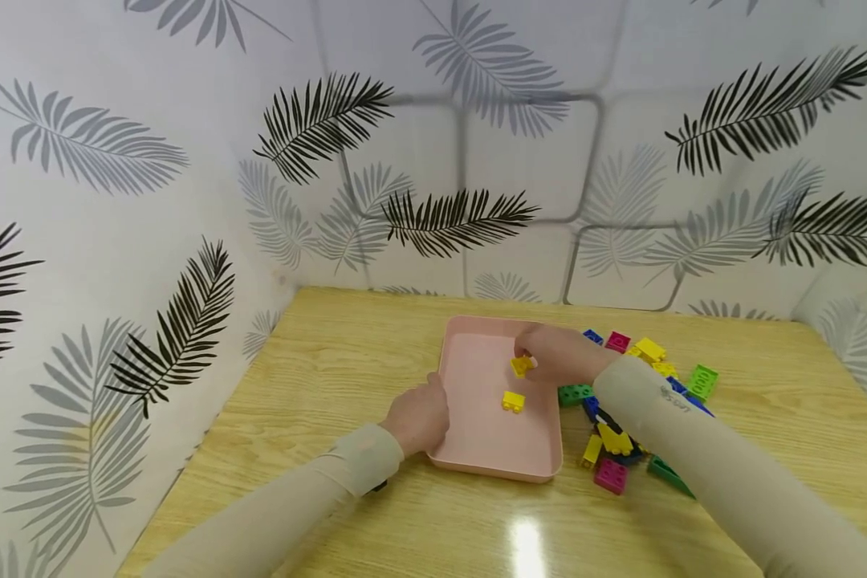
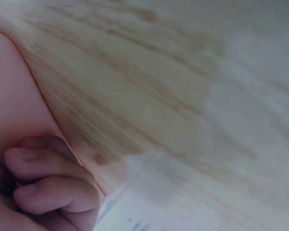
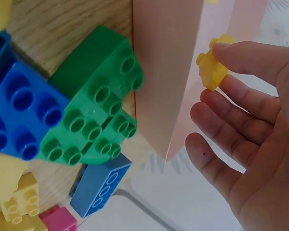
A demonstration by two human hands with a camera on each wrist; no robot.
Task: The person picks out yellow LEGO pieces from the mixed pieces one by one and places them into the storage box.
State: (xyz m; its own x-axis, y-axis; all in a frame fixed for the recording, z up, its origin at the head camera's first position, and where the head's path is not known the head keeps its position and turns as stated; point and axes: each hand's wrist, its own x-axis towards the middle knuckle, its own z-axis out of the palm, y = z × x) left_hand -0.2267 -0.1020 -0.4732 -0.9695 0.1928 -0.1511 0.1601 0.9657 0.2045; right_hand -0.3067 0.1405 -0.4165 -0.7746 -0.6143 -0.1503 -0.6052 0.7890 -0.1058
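A pink tray (image 1: 477, 441) lies on the table, with a yellow toy brick (image 1: 514, 402) on its floor. My left hand (image 1: 419, 417) is at the tray's left rim, its fingers curled in the left wrist view against the pink outer wall (image 2: 19, 91); thumb and index contact is hidden there. Over the tray's right side, my right hand (image 1: 559, 353) pinches another yellow brick (image 3: 214, 62) between thumb and fingers. The other fingers of that hand are spread loosely beside the tray wall (image 3: 164, 72).
To the tray's right lies a loose heap of bricks: a green brick (image 3: 96, 96), a blue brick (image 3: 26, 108), a magenta brick (image 1: 612, 476) and several yellow ones. A lime brick (image 1: 703, 383) sits farther right. Leaf-patterned sheeting (image 1: 405, 265) stands behind the wooden table (image 1: 332, 345).
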